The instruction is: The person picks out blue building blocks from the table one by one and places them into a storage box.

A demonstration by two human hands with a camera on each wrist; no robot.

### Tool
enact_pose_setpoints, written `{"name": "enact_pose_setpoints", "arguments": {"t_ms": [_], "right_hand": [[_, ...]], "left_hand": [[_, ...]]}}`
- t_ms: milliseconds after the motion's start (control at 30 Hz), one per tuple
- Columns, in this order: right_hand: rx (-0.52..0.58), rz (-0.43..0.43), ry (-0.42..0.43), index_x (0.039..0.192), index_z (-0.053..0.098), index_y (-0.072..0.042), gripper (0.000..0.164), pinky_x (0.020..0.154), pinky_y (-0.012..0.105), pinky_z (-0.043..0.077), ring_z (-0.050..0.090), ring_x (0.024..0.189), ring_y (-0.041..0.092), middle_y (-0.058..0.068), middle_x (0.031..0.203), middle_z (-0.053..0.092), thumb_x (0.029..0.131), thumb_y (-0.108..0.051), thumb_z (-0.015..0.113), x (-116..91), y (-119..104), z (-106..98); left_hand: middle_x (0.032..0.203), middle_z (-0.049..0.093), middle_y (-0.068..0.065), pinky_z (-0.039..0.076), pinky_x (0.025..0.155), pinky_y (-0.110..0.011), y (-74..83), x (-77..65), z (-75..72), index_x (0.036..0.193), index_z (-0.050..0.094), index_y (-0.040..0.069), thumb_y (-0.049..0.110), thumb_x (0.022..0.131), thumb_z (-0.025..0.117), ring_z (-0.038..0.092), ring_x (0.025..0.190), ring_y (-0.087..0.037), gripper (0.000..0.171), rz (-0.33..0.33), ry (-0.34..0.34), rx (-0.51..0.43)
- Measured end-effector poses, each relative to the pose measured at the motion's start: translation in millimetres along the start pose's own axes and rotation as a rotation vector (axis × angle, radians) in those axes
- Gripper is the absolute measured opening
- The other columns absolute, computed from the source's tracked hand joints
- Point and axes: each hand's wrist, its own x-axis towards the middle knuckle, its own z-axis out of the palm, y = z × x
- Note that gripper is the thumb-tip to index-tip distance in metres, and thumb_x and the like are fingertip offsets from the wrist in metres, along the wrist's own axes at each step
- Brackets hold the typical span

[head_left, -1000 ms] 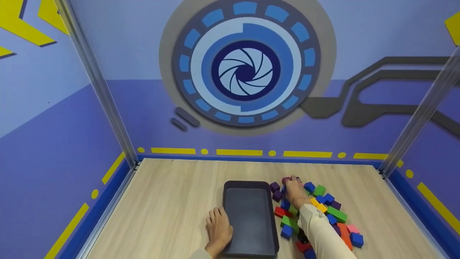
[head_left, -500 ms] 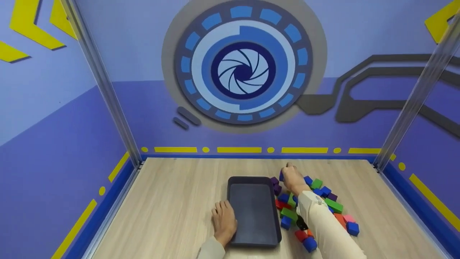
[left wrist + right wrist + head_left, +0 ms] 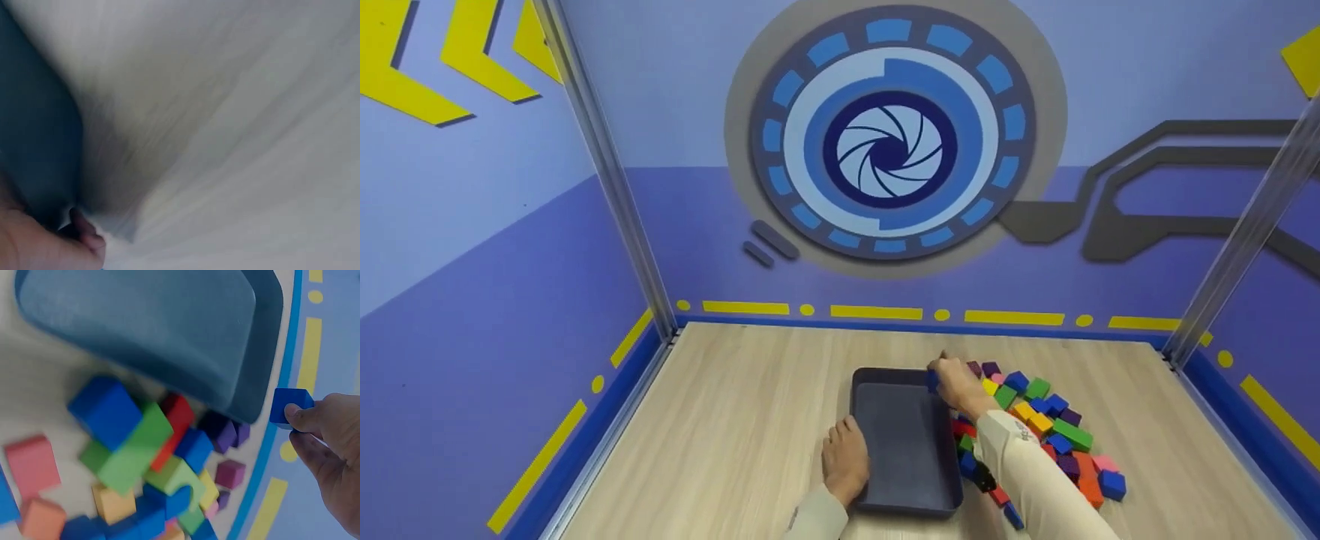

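In the head view my right hand [image 3: 960,386] is at the dark grey tray's back right corner. Its thumb and fingers pinch a blue cube [image 3: 289,405], clear to see in the right wrist view, where it stands beside the tray's corner. The rectangular tray [image 3: 864,450] lies flat with a bare floor. My left hand [image 3: 846,457] rests against the tray's left side, back of the hand up. In the left wrist view its bent fingers [image 3: 93,242] show by the tray wall [image 3: 39,112]; I cannot tell whether they grip the rim.
Several coloured wooden blocks lie heaped right of the tray, among them a green block [image 3: 1072,433], a blue cube [image 3: 1111,484] and an orange block [image 3: 1086,480]. My right sleeve [image 3: 1027,469] covers part of them. A purple-blue wall [image 3: 697,240] bounds the wooden table's [image 3: 750,420] back.
My right hand, among the blocks a second ago, has lifted the blue cube and moved left to the tray's back right corner. The left hand stays by the tray's left side.
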Motion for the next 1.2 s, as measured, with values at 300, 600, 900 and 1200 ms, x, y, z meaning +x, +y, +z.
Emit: {"name": "enact_pose_setpoints", "arguments": {"t_ms": [300,600,900,1200], "right_hand": [[0.079,-0.059,0.037,0.111,0.072,0.006,0.034,0.087,0.05,0.058,0.069,0.099,0.038,0.021,0.108,0.062,0.078,0.016,0.07,-0.2,-17.5,44.5],[0.078,-0.088,0.05,0.109,0.07,0.007,0.032,0.082,0.047,0.059,0.071,0.097,0.038,0.023,0.112,0.062,0.079,0.015,0.07,7.8,-46.4,94.0],[0.055,-0.133,0.113,0.109,0.07,0.006,0.028,0.083,0.046,0.058,0.069,0.098,0.036,0.02,0.11,0.062,0.082,0.015,0.068,14.1,-72.7,116.9],[0.106,-0.193,0.094,0.121,0.066,0.008,0.036,0.086,0.049,0.058,0.069,0.104,0.041,0.026,0.12,0.063,0.085,0.007,0.069,13.3,-71.1,98.4]], "left_hand": [[0.094,0.066,-0.012,0.05,0.075,-0.038,12.2,-2.4,2.7,0.107,0.055,0.003,0.005,0.09,0.071,0.062,0.085,-0.025,0.023,-0.005,0.069,0.038],[0.093,0.066,-0.012,0.05,0.075,-0.039,13.6,-3.2,-5.7,0.108,0.053,0.003,0.007,0.095,0.062,0.062,0.085,-0.025,0.015,-0.037,0.004,0.081],[0.094,0.066,-0.01,0.051,0.074,-0.036,9.7,-3.5,-9.1,0.106,0.054,0.004,0.009,0.095,0.062,0.062,0.083,-0.023,0.014,-0.023,0.067,0.159],[0.09,0.066,-0.007,0.049,0.068,-0.033,6.0,-4.2,1.2,0.106,0.055,0.005,0.01,0.09,0.067,0.061,0.079,-0.021,0.02,-0.01,0.161,0.213]]}}
